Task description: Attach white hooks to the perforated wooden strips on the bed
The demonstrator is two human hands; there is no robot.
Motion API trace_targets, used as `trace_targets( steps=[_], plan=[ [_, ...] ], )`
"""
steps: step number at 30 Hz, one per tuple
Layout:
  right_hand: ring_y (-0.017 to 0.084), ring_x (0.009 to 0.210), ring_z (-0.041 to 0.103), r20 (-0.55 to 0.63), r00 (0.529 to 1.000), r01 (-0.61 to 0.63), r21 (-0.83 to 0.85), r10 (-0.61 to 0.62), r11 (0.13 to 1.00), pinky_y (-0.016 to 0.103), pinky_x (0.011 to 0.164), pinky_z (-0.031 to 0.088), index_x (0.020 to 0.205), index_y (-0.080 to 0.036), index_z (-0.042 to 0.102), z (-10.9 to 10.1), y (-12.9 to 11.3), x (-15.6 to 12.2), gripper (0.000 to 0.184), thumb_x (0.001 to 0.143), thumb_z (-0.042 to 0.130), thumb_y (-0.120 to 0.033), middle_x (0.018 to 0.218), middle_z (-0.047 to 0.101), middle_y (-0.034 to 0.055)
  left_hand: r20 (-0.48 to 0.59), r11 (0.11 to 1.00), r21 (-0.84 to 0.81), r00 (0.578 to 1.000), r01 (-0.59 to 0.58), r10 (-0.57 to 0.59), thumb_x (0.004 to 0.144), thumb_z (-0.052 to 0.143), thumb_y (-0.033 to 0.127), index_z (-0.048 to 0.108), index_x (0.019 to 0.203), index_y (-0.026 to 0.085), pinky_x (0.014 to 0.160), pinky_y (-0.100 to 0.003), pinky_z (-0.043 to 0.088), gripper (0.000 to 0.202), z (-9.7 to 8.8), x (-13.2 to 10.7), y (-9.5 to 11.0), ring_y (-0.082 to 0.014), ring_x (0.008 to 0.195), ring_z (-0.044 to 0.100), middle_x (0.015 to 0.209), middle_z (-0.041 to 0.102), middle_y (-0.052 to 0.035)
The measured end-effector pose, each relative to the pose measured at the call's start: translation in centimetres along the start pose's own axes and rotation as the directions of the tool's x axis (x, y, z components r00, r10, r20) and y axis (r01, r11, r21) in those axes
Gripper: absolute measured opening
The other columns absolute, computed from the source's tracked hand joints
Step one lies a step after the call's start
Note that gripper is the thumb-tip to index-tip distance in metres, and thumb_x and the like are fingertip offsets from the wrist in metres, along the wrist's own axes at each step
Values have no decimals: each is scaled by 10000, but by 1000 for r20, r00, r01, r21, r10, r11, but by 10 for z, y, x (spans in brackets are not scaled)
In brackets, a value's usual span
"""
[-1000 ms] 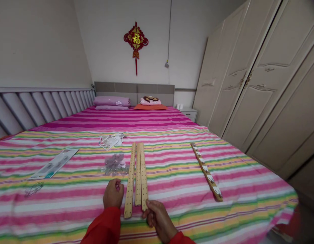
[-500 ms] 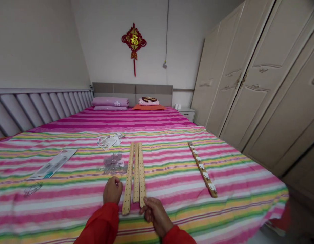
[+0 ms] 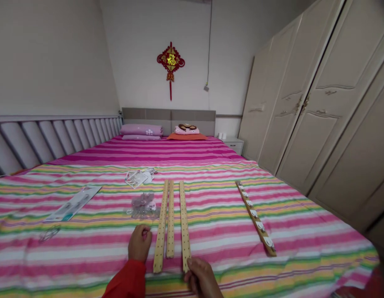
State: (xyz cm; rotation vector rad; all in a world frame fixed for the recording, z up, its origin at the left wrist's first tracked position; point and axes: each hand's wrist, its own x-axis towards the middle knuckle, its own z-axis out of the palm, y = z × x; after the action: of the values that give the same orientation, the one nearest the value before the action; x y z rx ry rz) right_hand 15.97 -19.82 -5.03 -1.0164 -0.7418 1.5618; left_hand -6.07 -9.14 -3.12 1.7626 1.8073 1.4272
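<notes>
Three perforated wooden strips [image 3: 170, 219] lay lengthwise on the striped bedspread [image 3: 86, 258], side by side. Right hand [image 3: 202, 278] was clamped on the near end of the rightmost strip [image 3: 185, 231]. Left hand [image 3: 140, 244] was curled shut, holding nothing visible, just beside the leftmost strip [image 3: 161, 229]. One hook rail [image 3: 255, 217] with white hooks lay well right. One clear bag of small parts [image 3: 142, 205] lay near the left hand; one packaging card [image 3: 73, 203] lay farther left.
</notes>
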Motion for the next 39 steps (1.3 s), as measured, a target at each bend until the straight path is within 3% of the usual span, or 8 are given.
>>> trace_targets(
  steps=[13, 15, 21, 26, 30, 35, 37, 39],
  plan=[
    [55, 271, 402, -71, 996, -61, -7, 60, 998, 181, 312, 162, 639, -143, 623, -22, 11, -11, 585, 595, 660, -726, 467, 607, 30, 6, 917, -305, 963, 258, -270, 634, 576, 426, 644, 756, 173, 610, -280, 466, 288, -9, 2, 22, -165, 622, 556, 647, 618, -12],
    [55, 267, 387, -88, 994, -66, 12, 66, 998, 184, 312, 163, 697, -145, 645, -26, 13, -13, 582, 593, 670, -717, 466, 607, 23, 12, 928, -263, 963, 265, -271, 659, 572, 446, 646, 772, 174, 596, -267, 445, 304, -7, 9, 31, -154, 597, 544, 628, 605, 0],
    [45, 273, 370, -159, 985, -64, 44, 71, 997, 185, 339, 150, 712, -131, 663, -31, 15, -20, 583, 582, 696, -699, 434, 589, 22, 79, 916, 158, 920, 369, -384, 720, 577, 396, 659, 762, 214, 579, -258, 381, 203, 2, 35, 57, -186, 665, 594, 693, 662, -26],
    [50, 260, 358, -127, 990, -60, 24, 62, 998, 191, 325, 130, 721, -126, 667, -35, 10, -25, 623, 553, 688, -726, 446, 591, 20, 32, 891, 224, 911, 395, -412, 719, 575, 343, 631, 655, 223, 541, -249, 351, 146, 0, 43, 62, -180, 611, 572, 630, 643, -15],
    [37, 270, 330, -157, 988, -14, -14, 11, 1000, 190, 333, 131, 712, -135, 657, -35, 2, -32, 590, 576, 687, -709, 457, 574, -1, -76, 936, 122, 943, 330, -323, 726, 575, 399, 637, 705, 217, 541, -237, 356, 194, -12, 29, 63, -149, 570, 518, 551, 540, 23],
    [42, 335, 335, -201, 975, 73, -94, -91, 993, 193, 361, 173, 624, -156, 604, -26, -21, -39, 483, 638, 703, -629, 465, 534, -20, -163, 998, 1, 984, 67, -66, 748, 559, 435, 658, 771, 190, 589, -235, 386, 266, -26, -2, 67, -118, 578, 457, 600, 512, 21],
    [52, 342, 347, -181, 978, 82, -125, -104, 989, 198, 363, 187, 623, -162, 598, -19, -32, -39, 488, 614, 713, -637, 465, 539, -19, -154, 986, -132, 981, 98, -118, 714, 613, 426, 665, 765, 172, 586, -234, 395, 264, -28, -8, 66, -111, 581, 457, 615, 531, 16],
    [55, 337, 349, -155, 982, 87, -142, -108, 986, 203, 361, 193, 648, -162, 610, -11, -41, -38, 511, 578, 721, -656, 473, 551, -17, -100, 888, -369, 938, 275, -331, 675, 673, 398, 666, 787, 151, 536, -218, 393, 271, -27, -10, 62, -101, 566, 472, 612, 549, 19]
  ],
)
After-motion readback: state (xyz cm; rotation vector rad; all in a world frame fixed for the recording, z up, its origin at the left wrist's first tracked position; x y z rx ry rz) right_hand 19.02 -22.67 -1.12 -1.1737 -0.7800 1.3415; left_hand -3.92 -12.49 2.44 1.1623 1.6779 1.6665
